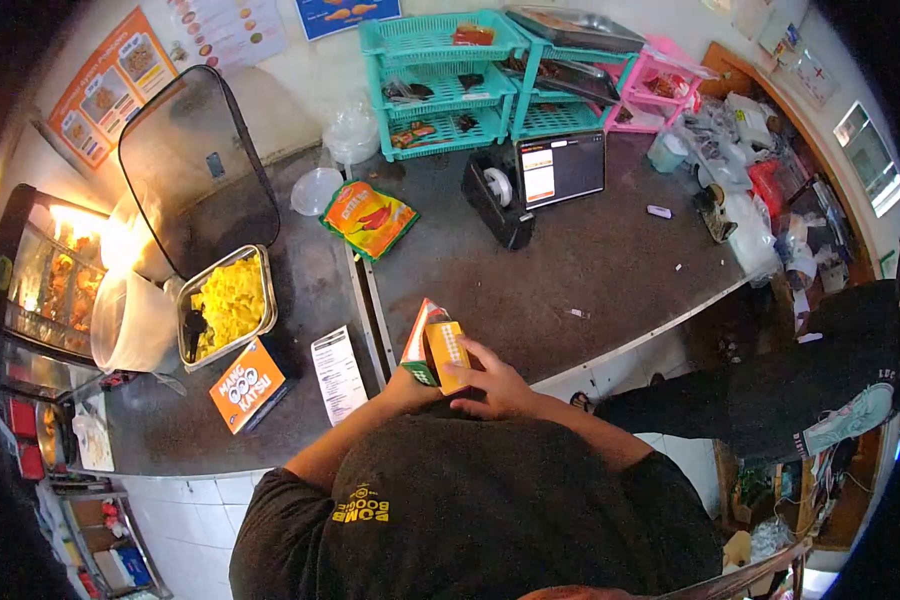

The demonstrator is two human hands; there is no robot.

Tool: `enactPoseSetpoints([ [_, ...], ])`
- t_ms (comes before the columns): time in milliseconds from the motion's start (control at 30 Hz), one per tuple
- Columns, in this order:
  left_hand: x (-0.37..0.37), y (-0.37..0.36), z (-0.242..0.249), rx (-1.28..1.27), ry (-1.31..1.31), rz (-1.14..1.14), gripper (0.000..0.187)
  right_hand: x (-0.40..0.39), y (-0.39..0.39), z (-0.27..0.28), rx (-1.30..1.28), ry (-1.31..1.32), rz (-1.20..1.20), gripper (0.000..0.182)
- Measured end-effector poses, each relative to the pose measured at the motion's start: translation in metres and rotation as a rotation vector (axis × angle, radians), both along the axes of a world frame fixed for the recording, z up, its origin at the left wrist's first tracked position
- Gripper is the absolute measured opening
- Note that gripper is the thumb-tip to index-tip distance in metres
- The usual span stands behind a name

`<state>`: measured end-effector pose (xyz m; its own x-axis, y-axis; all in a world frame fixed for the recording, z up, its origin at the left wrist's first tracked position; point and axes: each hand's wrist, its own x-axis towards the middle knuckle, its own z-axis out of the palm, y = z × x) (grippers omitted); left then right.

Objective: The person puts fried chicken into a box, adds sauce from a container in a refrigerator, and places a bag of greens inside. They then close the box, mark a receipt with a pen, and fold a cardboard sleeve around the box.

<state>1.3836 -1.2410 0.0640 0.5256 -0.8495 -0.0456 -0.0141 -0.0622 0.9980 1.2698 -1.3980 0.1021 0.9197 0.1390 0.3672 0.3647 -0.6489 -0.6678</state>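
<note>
In front of my chest is a small paper food box [449, 350] with a yellow-orange side and a white, orange and green panel; its upper end looks open. My left hand [416, 390] supports it from the left and below, with most of the fingers hidden behind it. Across the yellow side lie the fingers of my right hand [492, 382], closed against the box. To the left on the counter are a printed receipt [339, 375] and an orange-and-white box [249, 386] lettered "Mang Katsu".
A tray of yellow food [232, 300] stands beside a lit display case [55, 270]. Farther back are a seasoning pouch [370, 218], a tablet [562, 170] and teal racks [445, 90]. A person's leg in dark trousers [710, 405] extends at the right.
</note>
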Motion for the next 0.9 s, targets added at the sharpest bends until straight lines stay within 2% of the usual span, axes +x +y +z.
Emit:
enactPoseSetpoints([
  [100,-0.009,-0.005,0.024,-0.138,0.049,0.037,0.067,0.002,0.005,-0.021,0.046,0.01,-0.109,0.03],
  [200,0.001,0.001,-0.01,0.174,-0.26,-0.175,0.067,0.005,0.012,-0.024,0.13,0.099,-0.275,0.023],
  [233,-0.005,0.004,-0.014,0.219,-0.289,-0.083,0.069,0.005,0.015,-0.024,0.171,0.142,-0.333,0.021],
  [333,-0.007,0.003,-0.015,0.218,-0.376,-0.095,0.075,0.007,0.016,-0.02,0.189,0.21,-0.412,0.018],
  [367,-0.015,0.004,0.0,0.332,-0.424,-0.046,0.083,0.007,0.016,-0.013,0.26,0.291,-0.408,0.022],
  [467,-0.02,-0.002,-0.003,0.24,-0.802,0.019,0.078,0.005,0.015,-0.019,0.281,0.261,-0.336,0.04],
  [500,-0.02,0.0,-0.016,0.281,-0.777,0.062,0.079,0.005,0.015,-0.031,0.375,0.216,-0.298,0.048],
  [567,-0.024,-0.003,0.007,0.381,-0.697,0.132,0.08,0.005,0.015,-0.055,0.557,0.121,-0.219,0.067],
  [600,-0.027,-0.005,0.015,0.43,-0.654,0.168,0.08,0.006,0.016,-0.061,0.605,0.158,-0.302,0.072],
  [633,-0.026,-0.009,0.011,0.448,-0.766,0.161,0.096,0.011,0.02,-0.056,0.65,0.192,-0.384,0.077],
  [667,-0.024,-0.012,0.008,0.467,-0.788,0.154,0.097,0.015,0.023,-0.051,0.695,0.227,-0.467,0.082],
  [700,-0.025,-0.014,0.005,0.488,-0.806,0.144,0.097,0.014,0.026,-0.045,0.603,0.219,-0.534,0.085],
  [733,-0.024,-0.018,0.0,0.506,-0.825,0.135,0.098,0.011,0.024,-0.038,0.718,0.25,-0.541,0.083],
  [767,-0.022,-0.017,-0.008,0.494,-0.96,0.091,0.093,0.011,0.022,-0.033,0.834,0.279,-0.546,0.081],
  [867,-0.023,-0.016,-0.011,0.253,-0.889,0.323,0.087,0.013,0.012,-0.04,1.124,0.238,-0.499,0.075],
  [900,-0.014,-0.021,-0.047,0.28,-0.692,0.514,0.072,0.013,0.009,-0.039,1.189,0.229,-0.465,0.075],
])
